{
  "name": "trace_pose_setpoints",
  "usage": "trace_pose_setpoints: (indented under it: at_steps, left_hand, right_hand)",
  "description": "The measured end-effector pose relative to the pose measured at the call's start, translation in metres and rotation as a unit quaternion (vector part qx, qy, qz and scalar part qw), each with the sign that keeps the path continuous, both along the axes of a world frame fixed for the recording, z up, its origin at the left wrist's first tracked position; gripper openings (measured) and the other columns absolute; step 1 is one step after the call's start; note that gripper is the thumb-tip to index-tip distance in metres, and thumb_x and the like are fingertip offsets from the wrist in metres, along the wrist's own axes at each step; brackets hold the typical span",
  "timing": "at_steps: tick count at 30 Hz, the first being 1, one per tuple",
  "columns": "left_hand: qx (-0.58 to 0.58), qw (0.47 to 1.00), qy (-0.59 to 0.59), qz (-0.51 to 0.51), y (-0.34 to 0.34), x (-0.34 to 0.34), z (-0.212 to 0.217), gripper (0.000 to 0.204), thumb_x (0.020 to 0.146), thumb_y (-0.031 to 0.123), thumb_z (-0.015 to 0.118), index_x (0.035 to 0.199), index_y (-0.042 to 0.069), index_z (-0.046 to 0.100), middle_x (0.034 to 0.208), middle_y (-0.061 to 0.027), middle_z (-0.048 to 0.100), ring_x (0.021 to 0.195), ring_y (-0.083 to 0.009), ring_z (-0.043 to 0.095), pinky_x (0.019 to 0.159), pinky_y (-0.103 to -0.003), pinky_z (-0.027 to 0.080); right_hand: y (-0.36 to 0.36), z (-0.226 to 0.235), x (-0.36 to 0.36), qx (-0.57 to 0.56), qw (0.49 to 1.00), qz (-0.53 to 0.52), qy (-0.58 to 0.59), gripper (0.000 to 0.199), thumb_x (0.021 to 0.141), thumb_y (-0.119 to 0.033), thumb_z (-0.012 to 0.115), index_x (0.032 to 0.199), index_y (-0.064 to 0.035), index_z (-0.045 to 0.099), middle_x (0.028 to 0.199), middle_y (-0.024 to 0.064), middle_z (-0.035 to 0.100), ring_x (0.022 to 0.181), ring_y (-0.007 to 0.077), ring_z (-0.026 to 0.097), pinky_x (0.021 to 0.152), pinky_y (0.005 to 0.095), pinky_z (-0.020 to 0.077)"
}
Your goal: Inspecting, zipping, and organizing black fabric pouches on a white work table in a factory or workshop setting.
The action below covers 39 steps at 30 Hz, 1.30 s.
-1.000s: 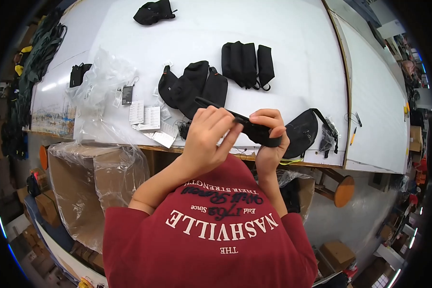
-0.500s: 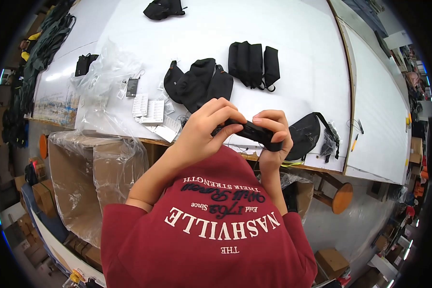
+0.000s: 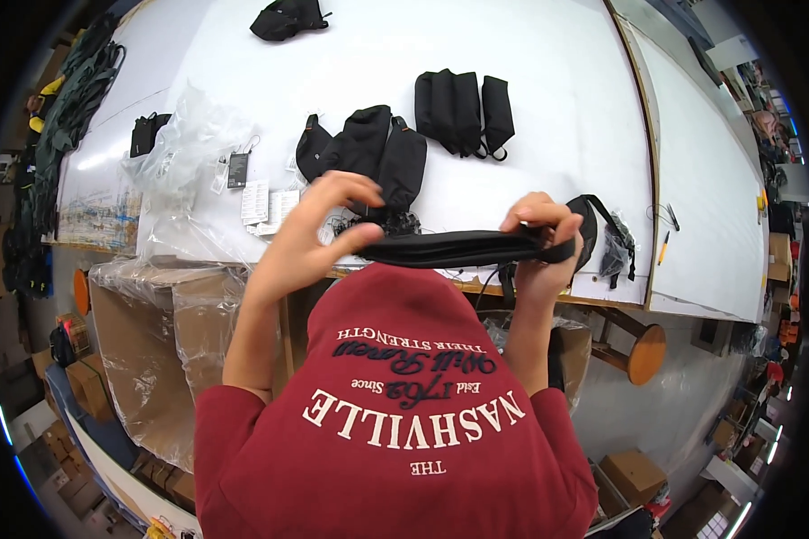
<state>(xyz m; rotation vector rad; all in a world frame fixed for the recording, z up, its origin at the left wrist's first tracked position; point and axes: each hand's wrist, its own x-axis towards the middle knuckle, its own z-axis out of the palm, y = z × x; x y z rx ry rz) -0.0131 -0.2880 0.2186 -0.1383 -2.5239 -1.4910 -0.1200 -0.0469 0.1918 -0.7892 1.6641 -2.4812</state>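
My right hand (image 3: pixel 548 242) grips the right end of a long black folded strap (image 3: pixel 449 249), its fingers bent over the top. The strap stretches level across in front of my chest, just above the table's near edge. At its left end, my left hand (image 3: pixel 310 234) is open, thumb and fingers spread apart. The thumb lies close to the strap's end; I cannot tell whether they touch. Directly beyond the strap lies a black bag (image 3: pixel 364 144) on the table. To the right, partly behind my right hand, is another black bag (image 3: pixel 589 216) with a strap.
Several black pouches (image 3: pixel 458 112) stand side by side farther back on the white table (image 3: pixel 548 45). Paper tags (image 3: pixel 254 202) and clear plastic wrap (image 3: pixel 184 153) lie at the left. A plastic-lined carton (image 3: pixel 144 350) stands below the near edge, and a round wooden stool (image 3: pixel 645 355) at the right.
My hands have moved apart, and the black strap is now stretched out lengthwise between them. My left hand has shifted left and its fingers have opened; my right hand has moved right, still gripping.
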Motion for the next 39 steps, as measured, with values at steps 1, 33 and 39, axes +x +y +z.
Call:
trace_pose_setpoints:
  at_steps: [1,33,39]
  left_hand:
    - [0.063,0.995,-0.048,-0.062,0.008,-0.003,0.002,0.032,0.080,0.014,0.070,0.107,0.002,0.058,0.113,-0.0100,0.058,0.100,-0.0186,0.056,0.082,-0.028,0.044]
    - [-0.178,0.982,-0.018,-0.053,0.026,0.004,0.036,0.035,0.079,0.004,0.064,0.113,0.005,0.055,0.094,-0.0098,0.055,0.081,-0.0316,0.060,0.066,-0.038,0.048]
    - [-0.167,0.981,-0.048,-0.081,0.025,0.002,0.024,0.032,0.079,0.004,0.064,0.110,0.003,0.057,0.094,-0.0115,0.055,0.081,-0.0322,0.059,0.069,-0.039,0.047]
  right_hand:
    - [-0.005,-0.001,-0.002,-0.001,0.999,0.037,0.002,0.059,0.102,-0.043,0.031,0.084,0.0048,0.061,0.073,0.0123,0.060,0.065,0.0162,0.056,0.062,0.0267,0.0424]
    - [0.007,0.041,0.033,0.491,0.766,-0.090,0.405,0.022,0.066,-0.020,0.079,0.086,-0.0193,0.070,0.116,0.0006,0.054,0.104,0.0213,0.045,0.087,0.0335,0.0281]
    - [-0.005,0.053,0.026,0.543,0.715,-0.074,0.435,0.019,0.073,-0.022,0.073,0.090,-0.0153,0.066,0.113,0.0020,0.054,0.104,0.0221,0.045,0.086,0.0345,0.0300]
